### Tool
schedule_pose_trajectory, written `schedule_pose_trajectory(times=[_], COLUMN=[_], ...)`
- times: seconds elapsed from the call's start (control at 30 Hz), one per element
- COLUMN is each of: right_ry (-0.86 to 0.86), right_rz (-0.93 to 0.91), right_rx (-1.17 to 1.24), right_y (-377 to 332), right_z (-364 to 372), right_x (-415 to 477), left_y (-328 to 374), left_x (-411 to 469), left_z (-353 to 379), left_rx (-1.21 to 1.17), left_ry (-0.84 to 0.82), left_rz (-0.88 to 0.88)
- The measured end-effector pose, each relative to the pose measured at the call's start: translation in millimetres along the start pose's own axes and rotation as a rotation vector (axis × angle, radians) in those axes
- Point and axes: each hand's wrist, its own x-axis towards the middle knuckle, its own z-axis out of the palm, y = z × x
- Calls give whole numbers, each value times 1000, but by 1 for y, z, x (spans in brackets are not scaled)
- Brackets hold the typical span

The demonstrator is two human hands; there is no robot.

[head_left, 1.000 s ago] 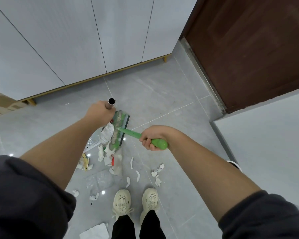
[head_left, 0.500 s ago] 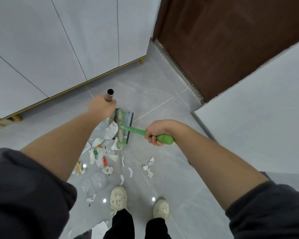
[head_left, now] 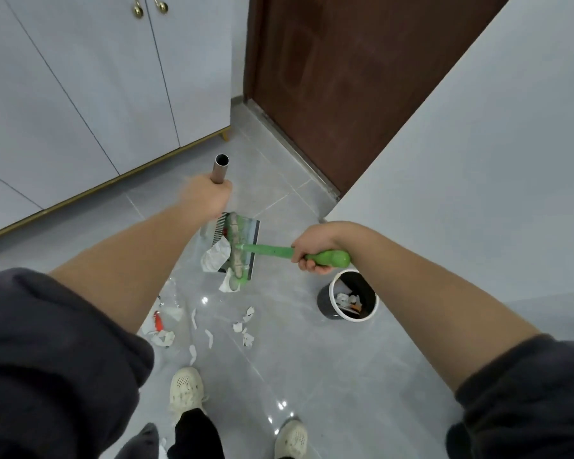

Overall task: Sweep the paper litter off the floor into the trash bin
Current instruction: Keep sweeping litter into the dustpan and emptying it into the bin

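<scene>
Shoes: two pale shoes (head_left: 185, 390) stand on the grey tiled floor (head_left: 328, 366) near its bottom edge, the feet well apart.
Loose litter: small white paper scraps (head_left: 244, 329) lie on the floor just ahead of the shoes; more scraps with a red piece (head_left: 158, 321) lie to the left, partly hidden under the left forearm.
Trash bin: a small dark round bin (head_left: 347, 296) with a white rim stands on the floor to the right, close to the white wall (head_left: 478, 167); some paper already lies inside.
Right hand: the right hand (head_left: 314, 248) has its fingers clamped around the green brush handle (head_left: 312, 255).
Brush: its green head (head_left: 237, 250) lies across the dustpan (head_left: 252, 240), touching a crumpled white paper (head_left: 216, 255).
Left hand: the left hand (head_left: 206, 200) is blurred, fingers closed around a metal tube (head_left: 220, 168), the dustpan's handle.
Far side: white cabinet doors (head_left: 80, 77) and a brown door (head_left: 345, 77).
</scene>
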Motion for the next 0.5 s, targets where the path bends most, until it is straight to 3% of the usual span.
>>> schedule_pose_trajectory(times=[0.5], right_ry=[128], right_rz=[-20], right_rx=[104], right_y=[199], right_z=[-73], right_x=[-101], left_y=[120], left_x=[-112], left_z=[156], left_rx=[-25], left_ry=[-76], left_rz=[158])
